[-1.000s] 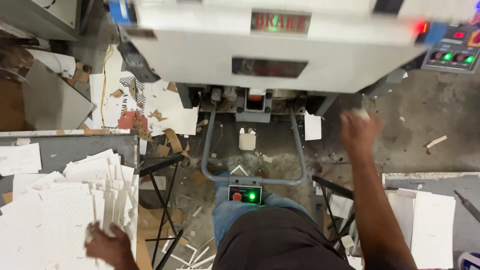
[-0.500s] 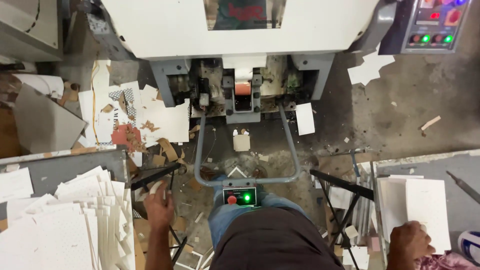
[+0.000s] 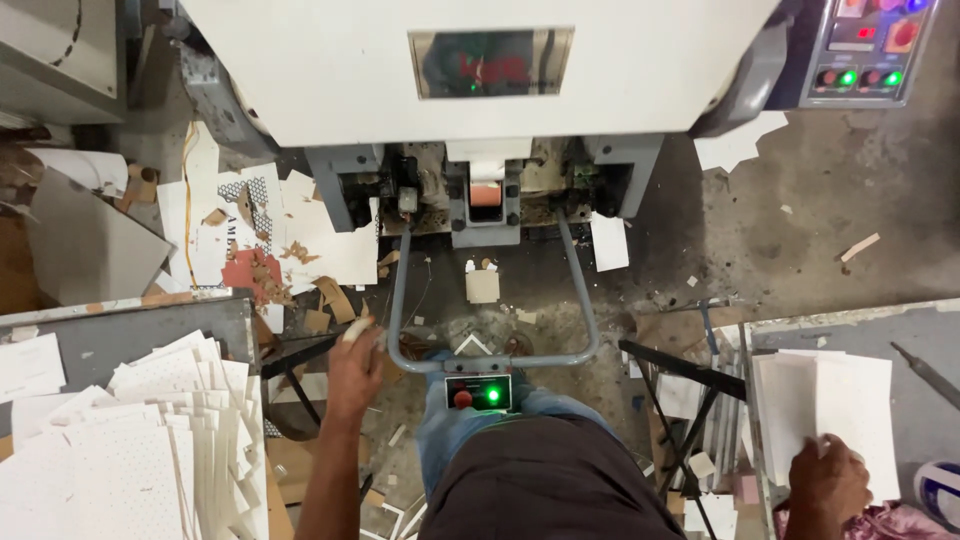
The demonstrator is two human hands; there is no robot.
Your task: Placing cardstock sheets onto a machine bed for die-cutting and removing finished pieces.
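Head view, looking down at a seated person's lap, w/ a big white machine (image 3: 400,70) ahead.

Left hand (image 3: 355,372) is raised over the floor gap just off the right edge of the left counter (image 3: 130,325). Its fingers (image 3: 358,328) are clenched on a small pale piece (image 3: 354,329), prob. a cardboard bit; the piece sticks out above the knuckles, just beside the grey tube frame (image 3: 492,350) that loops out from the machine's base.

Right hand (image 3: 826,480) is down on the stack of white sheets (image 3: 825,405) near the front edge of the right counter (image 3: 920,330). Fingertips touch the sheets' near edge; fingers look curled, but can't tell if they actually grasp a sheet or only press on it.

Left counter carries fanned piles of white cards (image 3: 150,430), spilling toward its right edge. A small box w/ a red button and a lit green light (image 3: 478,392) sits at the frame's near bar, right above the knees. Control panel (image 3: 868,50) w/ green lamps sits at the machine's right side. Floor (image 3: 800,220) around the base is littered w/ paper and cardboard scraps (image 3: 290,250). A black folding stand (image 3: 690,400) is between the lap and the right counter.
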